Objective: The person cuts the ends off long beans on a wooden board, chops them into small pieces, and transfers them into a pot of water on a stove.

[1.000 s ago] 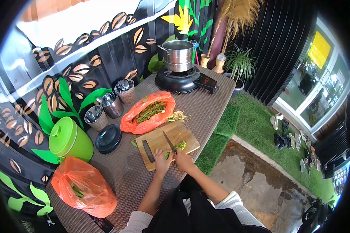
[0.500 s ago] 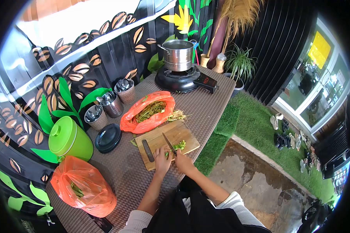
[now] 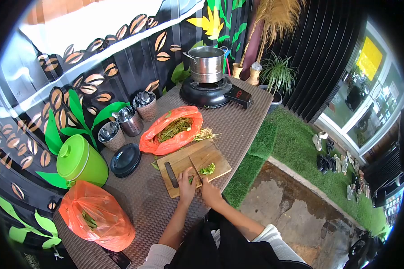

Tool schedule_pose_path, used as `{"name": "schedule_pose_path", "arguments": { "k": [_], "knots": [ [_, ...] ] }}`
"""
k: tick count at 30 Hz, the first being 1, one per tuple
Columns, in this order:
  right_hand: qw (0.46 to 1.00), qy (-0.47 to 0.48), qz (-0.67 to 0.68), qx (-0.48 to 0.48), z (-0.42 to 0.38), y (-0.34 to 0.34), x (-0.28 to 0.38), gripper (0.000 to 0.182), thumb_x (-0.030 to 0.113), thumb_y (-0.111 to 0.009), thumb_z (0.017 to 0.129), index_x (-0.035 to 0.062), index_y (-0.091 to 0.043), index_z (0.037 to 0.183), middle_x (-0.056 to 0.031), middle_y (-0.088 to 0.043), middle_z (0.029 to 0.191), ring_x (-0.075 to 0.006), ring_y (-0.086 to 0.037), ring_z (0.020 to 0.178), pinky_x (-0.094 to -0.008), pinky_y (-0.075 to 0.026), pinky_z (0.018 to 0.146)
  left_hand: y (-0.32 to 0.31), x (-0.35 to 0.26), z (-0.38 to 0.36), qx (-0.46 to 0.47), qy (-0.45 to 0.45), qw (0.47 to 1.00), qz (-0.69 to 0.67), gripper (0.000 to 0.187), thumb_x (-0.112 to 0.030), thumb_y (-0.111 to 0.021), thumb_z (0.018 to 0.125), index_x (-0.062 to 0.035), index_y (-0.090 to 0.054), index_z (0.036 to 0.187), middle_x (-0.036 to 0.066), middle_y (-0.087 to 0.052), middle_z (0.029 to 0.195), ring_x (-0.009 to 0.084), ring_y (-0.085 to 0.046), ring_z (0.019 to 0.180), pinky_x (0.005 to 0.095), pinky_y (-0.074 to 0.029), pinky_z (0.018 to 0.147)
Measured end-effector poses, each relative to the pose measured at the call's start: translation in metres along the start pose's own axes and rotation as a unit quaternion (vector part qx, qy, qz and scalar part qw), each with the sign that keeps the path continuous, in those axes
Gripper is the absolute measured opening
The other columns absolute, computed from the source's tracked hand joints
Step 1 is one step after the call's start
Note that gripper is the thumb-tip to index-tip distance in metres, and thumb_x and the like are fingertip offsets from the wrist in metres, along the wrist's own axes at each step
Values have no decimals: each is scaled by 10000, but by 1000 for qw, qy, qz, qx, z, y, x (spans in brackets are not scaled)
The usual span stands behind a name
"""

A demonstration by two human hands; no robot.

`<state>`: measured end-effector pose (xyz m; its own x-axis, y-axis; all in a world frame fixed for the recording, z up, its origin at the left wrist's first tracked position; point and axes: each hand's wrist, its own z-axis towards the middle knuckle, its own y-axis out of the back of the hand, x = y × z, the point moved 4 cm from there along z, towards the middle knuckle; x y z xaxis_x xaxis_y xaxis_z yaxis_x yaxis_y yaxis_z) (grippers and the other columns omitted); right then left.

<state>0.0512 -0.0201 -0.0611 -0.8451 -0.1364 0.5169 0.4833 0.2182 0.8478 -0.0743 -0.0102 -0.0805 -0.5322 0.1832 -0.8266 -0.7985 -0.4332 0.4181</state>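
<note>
My right hand [image 3: 212, 193] is closed around the handle of a knife [image 3: 195, 166]. Its narrow blade points away from me across a wooden cutting board [image 3: 218, 158]. On the board's left half, my left hand [image 3: 186, 184] has its fingers curled over a small bunch of green vegetable stems [image 3: 191, 179], close beside the blade. A small heap of chopped greens [image 3: 207, 169] lies to the right of the knife. Just behind the board is an open orange plastic bag [image 3: 171, 130] full of long green stems.
A steel pot [image 3: 206, 65] stands on a black portable stove [image 3: 205, 93] at the table's far end. Cutlery cups [image 3: 129, 120], dark stacked plates [image 3: 125, 160] and a green lidded container [image 3: 81, 160] line the left side. Another orange bag [image 3: 96, 217] sits near left.
The knife has turned so its blade looks thinner, and its tip has dropped slightly toward me. My right hand has shifted slightly downward. My left hand stays on the stems.
</note>
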Motion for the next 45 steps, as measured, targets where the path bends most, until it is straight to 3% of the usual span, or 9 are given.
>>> {"name": "schedule_pose_path", "arguments": {
  "k": [3,9,12,22,24,28,30,39,45],
  "knots": [
    [998,-24,-45,22,7,-3,5,234,169,-432,908,18,-396,1083,-268,-648,834,-420,-657,789,-503,-532,669,6,-13,0,-20,-6,1000,7,354,25,-666,766,-35,-564,1100,124,-602,912,269,-582,885,365,-468,778],
    [998,18,-18,50,22,9,0,235,155,-436,897,26,-393,1088,-262,-649,832,-413,-660,798,-501,-536,684,6,-15,1,-43,-38,998,38,128,6,-695,727,-10,-628,835,112,-627,809,287,-545,836,364,-441,747],
    [999,-24,-28,28,6,1,4,245,159,-448,896,15,-387,1085,-261,-646,825,-422,-654,788,-503,-531,668,6,-13,1,-50,-32,997,39,103,-11,-700,728,-6,-633,806,113,-626,801,282,-547,829,364,-444,740],
    [998,21,-13,59,19,5,4,225,124,-466,874,12,-382,1051,-253,-654,841,-387,-667,794,-483,-539,669,7,-12,-8,-46,-58,994,76,109,-25,-670,756,-18,-673,865,119,-650,840,288,-558,840,360,-445,773],
    [999,-2,-50,9,2,-1,5,200,138,-463,879,22,-383,1022,-237,-657,797,-378,-671,756,-470,-542,637,8,-13,-7,-44,-52,996,54,111,-30,-664,761,-13,-672,871,125,-648,837,290,-563,851,365,-449,776],
    [997,4,-74,5,-1,-3,-1,214,145,-456,885,23,-381,1045,-223,-659,759,-375,-673,717,-462,-544,610,10,-14,-5,-43,-47,997,47,110,-29,-665,759,-8,-668,867,131,-647,838,293,-563,849,371,-451,769],
    [997,-17,-74,-19,7,-2,-11,249,195,-471,902,34,-392,1075,-231,-645,718,-403,-653,669,-499,-527,578,9,-10,-5,-34,-35,998,41,104,-29,-666,759,-7,-665,860,132,-645,830,298,-563,845,374,-451,766],
    [999,-17,-22,22,4,14,-12,273,230,-456,924,12,-387,1072,-263,-638,831,-445,-639,781,-529,-515,687,-12,6,8,-7,37,999,-28,100,-16,-677,751,-13,-669,851,129,-632,790,264,-597,776,352,-480,726],
    [998,-51,-43,0,-8,3,6,232,148,-485,888,10,-384,1044,-249,-655,792,-407,-665,753,-484,-545,655,-6,-6,8,-5,-9,1000,-24,146,10,-688,752,2,-670,897,133,-606,806,235,-636,741,304,-511,688]
  ]
}}
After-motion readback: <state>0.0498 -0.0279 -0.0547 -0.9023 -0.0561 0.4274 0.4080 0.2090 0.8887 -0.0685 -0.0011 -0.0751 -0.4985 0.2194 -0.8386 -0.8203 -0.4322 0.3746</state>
